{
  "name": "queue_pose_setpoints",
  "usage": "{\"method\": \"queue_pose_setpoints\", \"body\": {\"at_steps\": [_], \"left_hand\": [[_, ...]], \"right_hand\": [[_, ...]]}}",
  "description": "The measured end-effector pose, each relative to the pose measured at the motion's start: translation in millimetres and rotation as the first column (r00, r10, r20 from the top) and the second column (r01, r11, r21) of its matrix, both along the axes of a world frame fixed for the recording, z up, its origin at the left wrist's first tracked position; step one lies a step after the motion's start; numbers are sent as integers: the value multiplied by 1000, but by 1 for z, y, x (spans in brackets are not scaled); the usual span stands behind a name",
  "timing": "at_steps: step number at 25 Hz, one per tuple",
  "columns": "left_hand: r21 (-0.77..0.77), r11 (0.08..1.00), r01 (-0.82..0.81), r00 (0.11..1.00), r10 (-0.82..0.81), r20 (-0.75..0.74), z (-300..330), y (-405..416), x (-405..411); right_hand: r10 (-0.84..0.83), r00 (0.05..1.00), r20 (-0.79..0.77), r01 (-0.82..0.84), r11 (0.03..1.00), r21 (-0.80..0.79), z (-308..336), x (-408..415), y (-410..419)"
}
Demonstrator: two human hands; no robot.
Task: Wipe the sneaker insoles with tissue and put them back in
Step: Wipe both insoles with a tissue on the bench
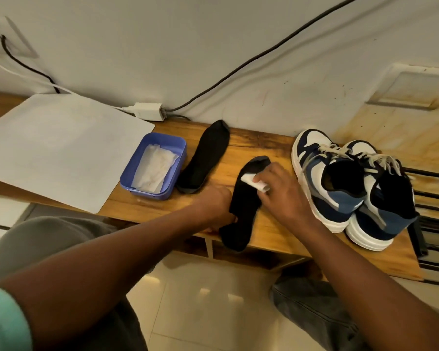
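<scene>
Head-camera view looking down at a wooden table (pixel 269 145) that runs across the middle of the frame, against a pale wall. Near the centre, a black insole (pixel 242 211) lies lengthwise on the wood, its near end hanging just over the table's front edge. The left hand (pixel 214 206), reaching in from the lower left, presses down on that insole's left edge, with the fingers curled and mostly hidden, so how tightly they grip cannot be told. The right hand (pixel 276 191), coming from the lower right, has its fingers closed around a folded white tissue (pixel 254 182) and holds it against the insole's upper part. A second black insole (pixel 204 158) lies flat to the upper left, apart from both hands. Just left of it sits a blue plastic box (pixel 174 178) holding more white tissue. A large white sheet (pixel 61 148) covers the table's left end. At the right of the frame, two navy, blue and white sneakers (pixel 340 188) stand side by side, heels toward the camera, near the right hand.
</scene>
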State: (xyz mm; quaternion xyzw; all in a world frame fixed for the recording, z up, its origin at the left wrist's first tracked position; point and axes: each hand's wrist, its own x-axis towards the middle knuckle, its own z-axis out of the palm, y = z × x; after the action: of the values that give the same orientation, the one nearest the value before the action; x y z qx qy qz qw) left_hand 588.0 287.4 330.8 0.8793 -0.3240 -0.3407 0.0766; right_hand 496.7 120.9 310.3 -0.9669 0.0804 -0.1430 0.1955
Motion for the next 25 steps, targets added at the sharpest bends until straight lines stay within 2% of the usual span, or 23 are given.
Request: {"method": "queue_pose_setpoints", "body": {"at_steps": [2, 3, 6, 8, 11, 15, 18, 20, 22, 24, 25], "left_hand": [[-37, 999, 22, 994, -18, 112, -3, -1, -1], [-60, 998, 13, 992, -6, 127, -5, 0, 3], [-166, 986, -27, 980, 59, 192, -1, 9, 22], [-201, 979, 21, 970, 29, 243, 4, 16, 28], [-103, 969, 222, 943, -187, 275, 17, 28, 17], [80, 914, 399, 884, -406, 232, 15, 59, -10], [235, 855, 463, 847, -505, 166, 3, 73, -19], [273, 834, 480, 838, -528, 138, 0, 70, -18], [283, 826, 487, 840, -532, 108, 1, 65, -16], [293, 820, 491, 841, -534, 87, 1, 63, -16], [301, 818, 490, 842, -534, 81, 1, 64, -17]], "right_hand": [[96, 986, -137, -112, 987, -114, -12, -2, 9], [125, 982, -144, -143, 981, -127, -17, -3, 12], [145, 983, -112, -148, 989, -17, -19, -4, 20], [151, 981, -120, -154, 988, -11, -21, -4, 22], [93, 990, -102, -95, 995, -14, -18, 2, 22], [-119, 993, 25, 119, 993, -3, -19, 14, 5], [-162, 985, -59, 160, 986, -38, -28, 12, 11], [-69, 991, -115, 70, 998, -2, -32, 8, 38], [141, 976, -168, -134, 990, 51, -31, 4, 65], [268, 941, -207, -271, 963, 13, -28, 0, 69], [266, 939, -218, -281, 959, -40, -26, 1, 60]]}}
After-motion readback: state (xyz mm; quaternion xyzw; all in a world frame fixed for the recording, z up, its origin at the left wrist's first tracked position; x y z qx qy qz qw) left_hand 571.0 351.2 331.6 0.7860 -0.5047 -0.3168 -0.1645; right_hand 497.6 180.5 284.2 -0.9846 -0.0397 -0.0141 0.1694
